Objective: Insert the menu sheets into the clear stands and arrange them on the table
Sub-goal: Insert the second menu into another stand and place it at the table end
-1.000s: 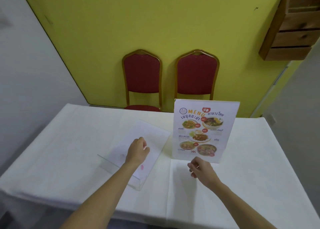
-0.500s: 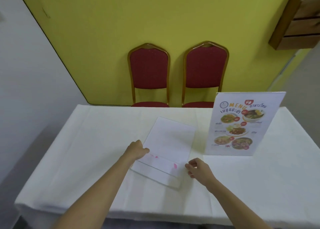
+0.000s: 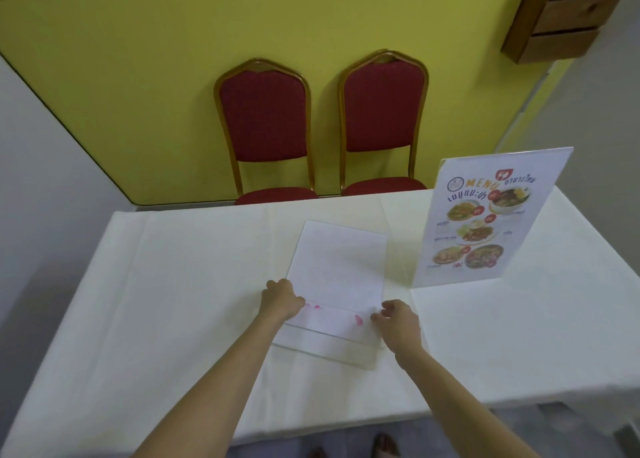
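Note:
A clear stand [image 3: 325, 345] lies flat on the white table [image 3: 173, 302] in front of me, with a white sheet [image 3: 337, 267] lying blank side up in or on it. My left hand [image 3: 280, 298] grips the stand's left edge with closed fingers. At the right edge my right hand [image 3: 396, 319] has curled fingers touching it; whether it grips I cannot tell. A second clear stand [image 3: 485, 222] stands upright at the right, showing a colourful food menu.
Two red chairs with gold frames [image 3: 266, 128] [image 3: 381, 122] stand behind the table against a yellow wall. A wooden shelf [image 3: 561, 18] hangs at the upper right. My feet show below the table's near edge.
The flat stand with its sheet has turned from slanted to nearly square with me. My right hand has come up to its right edge. My view has shifted left, so the upright menu sits further right.

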`<state>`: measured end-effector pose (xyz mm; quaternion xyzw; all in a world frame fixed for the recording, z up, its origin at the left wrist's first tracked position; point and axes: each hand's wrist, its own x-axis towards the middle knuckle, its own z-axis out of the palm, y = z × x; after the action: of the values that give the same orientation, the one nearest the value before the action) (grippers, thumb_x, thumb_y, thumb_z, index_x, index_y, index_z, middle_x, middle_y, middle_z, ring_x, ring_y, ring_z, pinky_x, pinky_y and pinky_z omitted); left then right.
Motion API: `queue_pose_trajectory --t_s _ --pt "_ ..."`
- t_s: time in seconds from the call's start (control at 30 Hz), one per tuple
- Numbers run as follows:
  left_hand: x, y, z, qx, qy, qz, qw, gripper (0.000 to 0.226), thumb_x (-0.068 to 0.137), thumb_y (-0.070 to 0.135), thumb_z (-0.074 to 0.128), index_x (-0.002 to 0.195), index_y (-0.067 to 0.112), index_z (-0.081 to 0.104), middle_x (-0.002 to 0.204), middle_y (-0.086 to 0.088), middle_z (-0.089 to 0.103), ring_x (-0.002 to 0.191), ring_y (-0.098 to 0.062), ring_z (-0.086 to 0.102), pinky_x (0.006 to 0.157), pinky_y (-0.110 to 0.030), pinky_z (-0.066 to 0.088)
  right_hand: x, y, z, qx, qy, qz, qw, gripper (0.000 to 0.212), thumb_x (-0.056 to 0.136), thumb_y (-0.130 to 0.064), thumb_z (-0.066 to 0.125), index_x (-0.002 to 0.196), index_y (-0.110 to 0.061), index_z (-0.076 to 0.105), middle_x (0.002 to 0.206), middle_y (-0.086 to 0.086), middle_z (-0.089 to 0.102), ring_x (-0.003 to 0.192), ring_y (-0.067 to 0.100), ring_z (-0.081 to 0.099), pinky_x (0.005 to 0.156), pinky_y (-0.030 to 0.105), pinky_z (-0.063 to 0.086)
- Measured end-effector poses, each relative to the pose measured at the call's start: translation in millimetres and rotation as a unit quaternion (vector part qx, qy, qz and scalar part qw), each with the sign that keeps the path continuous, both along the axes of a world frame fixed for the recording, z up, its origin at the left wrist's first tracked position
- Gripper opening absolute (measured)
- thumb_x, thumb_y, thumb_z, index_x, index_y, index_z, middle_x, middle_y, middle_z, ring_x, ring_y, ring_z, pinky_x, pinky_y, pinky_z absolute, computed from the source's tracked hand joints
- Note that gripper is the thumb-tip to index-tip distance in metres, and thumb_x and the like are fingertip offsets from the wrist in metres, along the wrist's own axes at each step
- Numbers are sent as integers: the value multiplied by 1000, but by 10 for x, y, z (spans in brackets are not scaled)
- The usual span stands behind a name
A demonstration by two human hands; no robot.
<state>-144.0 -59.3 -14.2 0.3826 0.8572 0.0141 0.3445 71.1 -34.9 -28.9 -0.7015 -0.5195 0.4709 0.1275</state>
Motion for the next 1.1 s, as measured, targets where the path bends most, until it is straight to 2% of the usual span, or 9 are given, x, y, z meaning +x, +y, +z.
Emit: queue_pose_trajectory --t_s 0.23,0.4,0.5,0.63,0.7,0.83,0.9,0.97,1.1 --pt "0 -32 -49 13 -19 22 999 69 84 38 67 136 1 40 139 -19 38 129 -34 41 105 -36 41 -7 110 -138 -51 50 -113 991 41 82 -13 64 122 -6 58 113 12 67 97 33 66 82 35 52" --pt "55 -42 -11 6 -31 22 999 90 72 47 76 139 5 34 137 -18 36 127 -34 39 101 -37 43 -8 164 -168 -76 89 -114 987 7 81 -8 65 74 -7 61 69 11 55 58 24 50 58 25 40" --pt "27 -59 41 4 -53 23 998 95 71 51 75 144 10 30 140 -18 35 131 -33 38 105 -37 42 -71 195 -127 -71 113 -107 985 10 84 -9 61 83 -2 68 74 11 61 65 25 55 56 29 44" --pt "26 -75 198 7 -144 37 989 98 75 52 72 150 13 23 153 -13 29 141 -28 34 111 -36 34 -91 249 -37 -62 127 -81 987 8 84 -11 61 79 -6 64 92 18 67 82 30 62 77 44 56" --pt "120 -92 329 10 -183 19 983 100 75 54 71 152 12 22 157 -8 28 144 -25 32 110 -34 33 -72 253 23 -64 145 -77 984 6 84 -11 60 84 -6 64 104 22 69 86 31 64 70 40 58" --pt "380 -94 612 23 -232 5 973 93 69 59 73 143 15 39 149 -1 42 133 -21 42 95 -26 35 -109 202 309 -71 219 -80 970 37 95 -32 46 97 -1 66 105 23 70 80 29 68 56 29 53" --pt "487 -57 720 26 -255 8 967 55 72 57 73 112 21 59 131 2 52 114 -17 46 90 -27 35 -118 169 525 -89 253 -83 960 70 95 -58 26 92 -4 70 93 18 74 81 29 71 60 32 54" --pt "571 -33 868 26 -269 -3 963 32 78 53 69 79 25 55 111 4 54 106 -16 46 88 -30 35 -153 149 688 -102 289 -86 948 91 86 -74 11 85 -6 71 84 16 75 82 29 72 64 34 55" --pt "626 30 1067 9 -255 -22 967 52 74 52 70 109 15 61 122 -5 62 118 -27 54 96 -47 47 -268 129 896 -116 325 -94 934 102 73 -86 6 86 -6 68 91 16 74 89 30 71 74 38 58"
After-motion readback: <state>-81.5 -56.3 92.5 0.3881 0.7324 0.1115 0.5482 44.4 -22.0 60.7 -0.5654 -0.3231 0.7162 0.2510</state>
